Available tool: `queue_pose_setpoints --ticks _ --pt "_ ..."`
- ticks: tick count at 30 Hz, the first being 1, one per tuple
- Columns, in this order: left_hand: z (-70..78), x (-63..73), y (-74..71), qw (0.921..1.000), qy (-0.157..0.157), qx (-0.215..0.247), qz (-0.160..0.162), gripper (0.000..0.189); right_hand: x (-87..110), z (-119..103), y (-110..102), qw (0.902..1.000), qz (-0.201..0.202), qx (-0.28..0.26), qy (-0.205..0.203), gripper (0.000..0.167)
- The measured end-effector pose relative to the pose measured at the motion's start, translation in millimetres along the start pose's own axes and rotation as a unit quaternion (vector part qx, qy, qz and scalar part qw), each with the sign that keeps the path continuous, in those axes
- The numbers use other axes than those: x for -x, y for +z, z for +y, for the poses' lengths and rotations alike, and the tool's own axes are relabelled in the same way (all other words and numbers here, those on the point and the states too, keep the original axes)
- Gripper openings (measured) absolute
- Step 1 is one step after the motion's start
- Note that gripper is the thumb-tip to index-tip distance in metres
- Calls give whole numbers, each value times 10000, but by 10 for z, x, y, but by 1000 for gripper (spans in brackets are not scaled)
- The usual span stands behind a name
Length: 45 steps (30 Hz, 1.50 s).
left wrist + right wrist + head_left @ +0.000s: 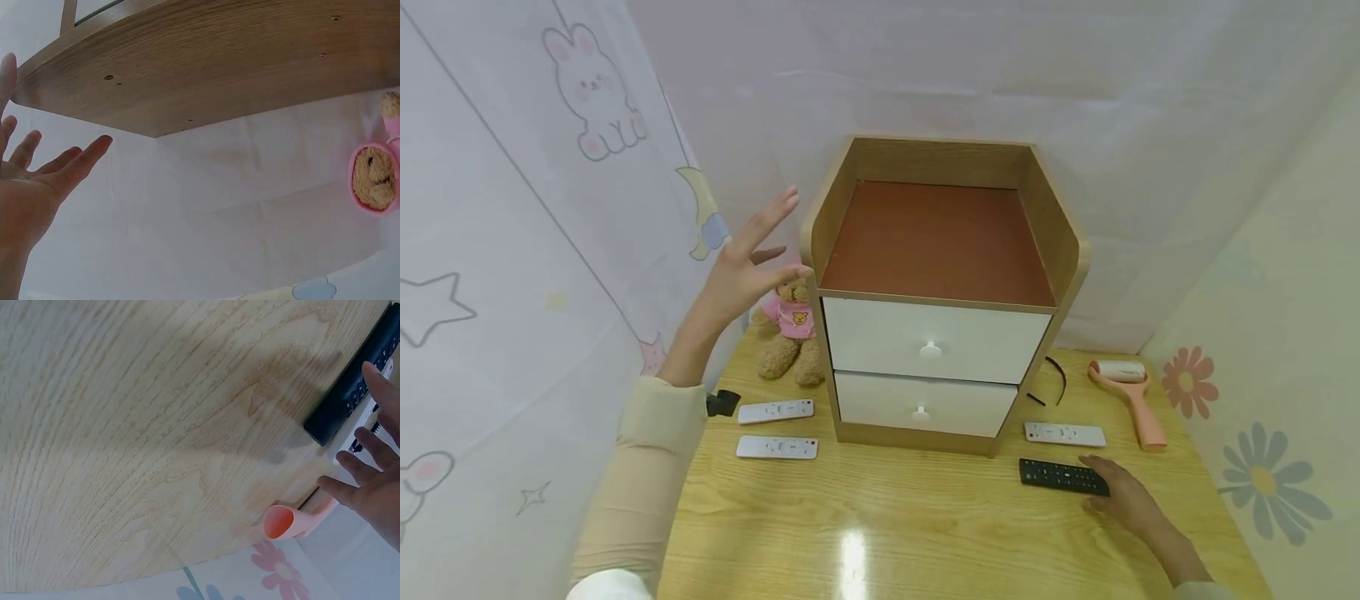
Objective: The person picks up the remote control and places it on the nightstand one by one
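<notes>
Near the right edge of the tabletop (925, 508), a black remote control (1056, 477) lies flat, its left end just beside the front right corner of a wooden two-drawer cabinet (917, 442). The right hand (1126, 502) is at the remote's right end, thumb and fingers parted and loosely bent; whether the fingertips touch it, I cannot fairly tell. Wood grain runs from the remote to the tabletop's front edge, leaving room on that side. Behind it, the way is narrower: a white remote control (1065, 434) lies close by, and a peach-handled lint roller (1142, 412) points its handle forward along the right edge. A thin curved black band (1063, 382) lies beside the cabinet's right side.

Raised above the tabletop's left edge, the left hand (741, 271) has its fingers spread, its thumb at the cabinet's left side panel (206, 69). Below, a teddy bear (795, 321) in pink sits against that panel toward the back left corner. In front of the bear, two white remotes (777, 447) lie one before the other, both drawers (936, 337) being closed.
</notes>
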<state>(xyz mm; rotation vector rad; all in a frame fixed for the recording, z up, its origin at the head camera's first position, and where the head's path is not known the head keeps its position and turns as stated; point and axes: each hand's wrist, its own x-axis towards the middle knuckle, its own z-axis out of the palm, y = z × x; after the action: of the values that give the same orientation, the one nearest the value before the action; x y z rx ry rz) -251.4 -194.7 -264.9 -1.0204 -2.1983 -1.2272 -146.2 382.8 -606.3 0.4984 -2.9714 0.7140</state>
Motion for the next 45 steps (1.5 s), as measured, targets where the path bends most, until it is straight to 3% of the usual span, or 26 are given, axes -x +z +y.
queue_pose_setpoints --ticks 3,6,16,27,35,45 --pt "30 -84 -13 9969 -465 592 -250 83 -11 -7 14 10000 -76 -22 -7 67" --pt "5 -142 -16 9916 -714 995 -410 85 -19 -22 17 9995 -298 -69 118 66" --pt "-56 -214 -36 9800 -996 1543 -765 80 -35 39 86 9976 -616 -200 242 64" --pt "-117 -222 -39 9763 -504 1875 -953 63 -32 153 116 9997 -12 64 -235 63" --pt "-142 -206 -31 9741 -340 2053 -886 61 -19 179 151 9999 19 154 23 56" --pt "-181 -203 -11 9747 -362 2054 -805 60 22 167 98 9993 -3 162 336 56"
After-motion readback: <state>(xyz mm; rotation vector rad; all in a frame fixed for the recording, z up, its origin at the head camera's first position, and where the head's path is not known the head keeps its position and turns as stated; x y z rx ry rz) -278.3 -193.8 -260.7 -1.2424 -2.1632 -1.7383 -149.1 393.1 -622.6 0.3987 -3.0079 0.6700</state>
